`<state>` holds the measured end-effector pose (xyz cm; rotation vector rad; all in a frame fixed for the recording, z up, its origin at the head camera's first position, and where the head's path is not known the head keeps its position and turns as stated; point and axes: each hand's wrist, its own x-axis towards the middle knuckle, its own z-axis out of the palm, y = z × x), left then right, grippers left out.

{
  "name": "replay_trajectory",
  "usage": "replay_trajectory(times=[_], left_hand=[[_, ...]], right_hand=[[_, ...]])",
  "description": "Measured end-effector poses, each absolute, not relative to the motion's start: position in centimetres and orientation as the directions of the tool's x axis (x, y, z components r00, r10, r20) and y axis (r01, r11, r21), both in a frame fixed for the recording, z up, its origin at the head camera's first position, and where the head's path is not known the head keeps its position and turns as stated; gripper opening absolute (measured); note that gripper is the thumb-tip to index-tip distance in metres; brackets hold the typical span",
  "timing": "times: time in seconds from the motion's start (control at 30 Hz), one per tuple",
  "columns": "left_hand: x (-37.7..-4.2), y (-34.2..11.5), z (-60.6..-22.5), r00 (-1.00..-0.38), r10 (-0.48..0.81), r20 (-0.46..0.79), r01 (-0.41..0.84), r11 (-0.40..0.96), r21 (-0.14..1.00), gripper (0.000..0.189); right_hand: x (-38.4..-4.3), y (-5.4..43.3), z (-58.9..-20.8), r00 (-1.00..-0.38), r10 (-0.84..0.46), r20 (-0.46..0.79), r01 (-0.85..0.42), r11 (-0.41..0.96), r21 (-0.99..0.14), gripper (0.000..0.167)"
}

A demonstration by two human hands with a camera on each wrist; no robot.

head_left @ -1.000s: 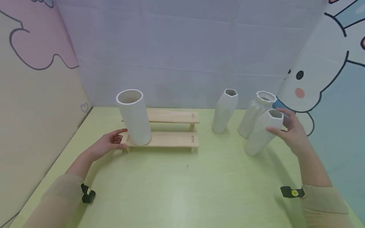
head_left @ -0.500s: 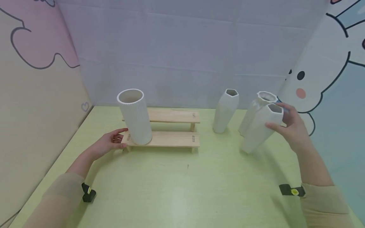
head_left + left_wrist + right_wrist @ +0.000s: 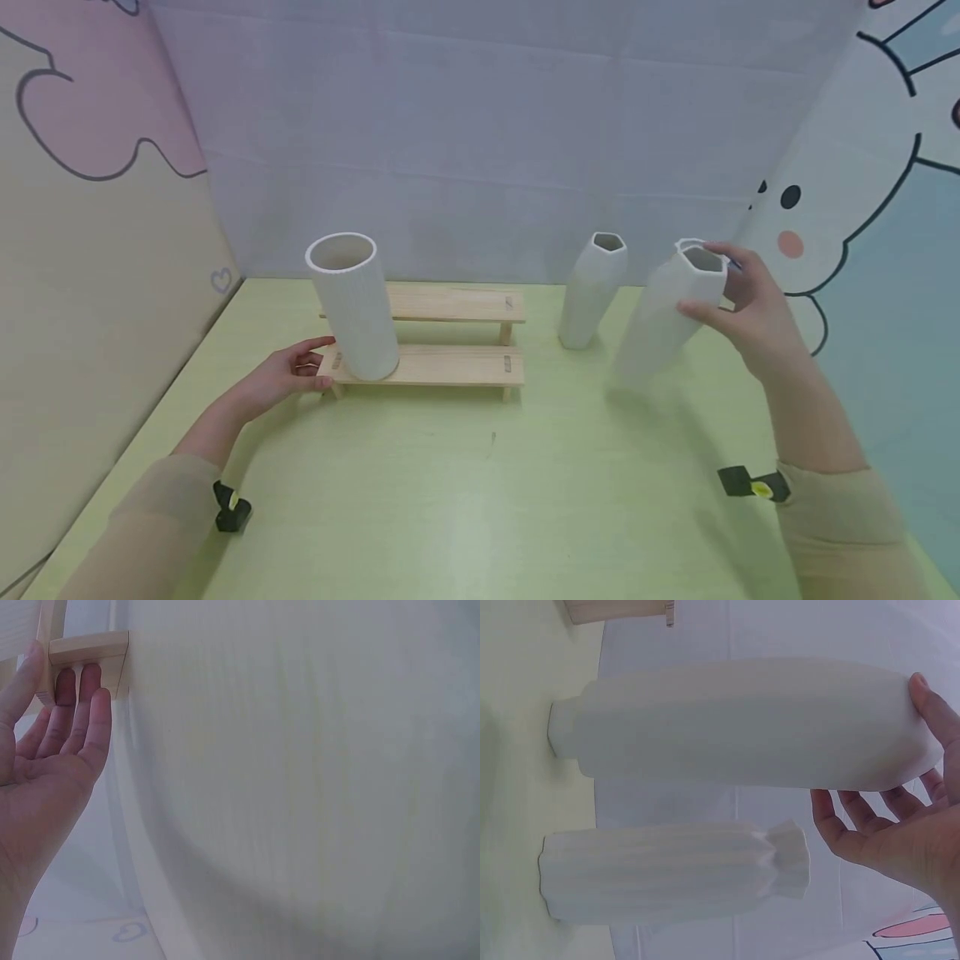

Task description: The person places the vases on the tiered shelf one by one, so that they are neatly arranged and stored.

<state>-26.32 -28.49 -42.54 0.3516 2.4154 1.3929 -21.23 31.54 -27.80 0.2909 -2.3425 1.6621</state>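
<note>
L hand [image 3: 288,373]: curled, gripping wooden riser [image 3: 450,365] end | R hand [image 3: 756,321]: wide pinch, faceted wht vase [image 3: 666,308] nr rim | ribbed vase [image 3: 354,312] nr L hand

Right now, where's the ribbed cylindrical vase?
In the head view, the ribbed vase stands at the left end of the wooden front shelf, just right of the left hand.

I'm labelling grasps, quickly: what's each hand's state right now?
Left hand: holding the wooden shelf by its left end.
Right hand: holding a white faceted vase near its mouth.
</note>
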Motion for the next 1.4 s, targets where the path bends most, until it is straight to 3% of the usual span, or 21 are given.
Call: replay_trajectory(times=[0.33,0.6,0.77,0.97,1.4], left_hand=[[-26.1,-28.5,-42.2,-0.915,0.374,-0.153,0.059,0.499,0.865,0.079],[-26.0,-28.4,-42.0,-0.916,0.373,-0.145,0.073,0.512,0.856,0.079],[-26.1,-28.4,-42.2,-0.918,0.373,-0.139,0.081,0.517,0.852,0.079],[-26.2,-28.4,-42.3,-0.917,0.372,-0.145,0.072,0.511,0.857,0.08],[-26.1,-28.4,-42.2,-0.916,0.37,-0.154,0.064,0.514,0.855,0.079]], right_hand=[[-21.9,28.7,-26.0,-0.942,-0.043,0.332,-0.333,0.203,-0.921,0.069],[-22.2,26.4,-24.5,-0.945,-0.074,0.32,-0.327,0.301,-0.896,0.068],[-22.6,25.0,-24.0,-0.927,-0.111,0.357,-0.373,0.195,-0.907,0.066],[-23.2,23.7,-23.7,-0.909,-0.163,0.383,-0.407,0.161,-0.899,0.066],[-24.4,20.3,-23.7,-0.907,-0.19,0.375,-0.409,0.193,-0.892,0.069]])
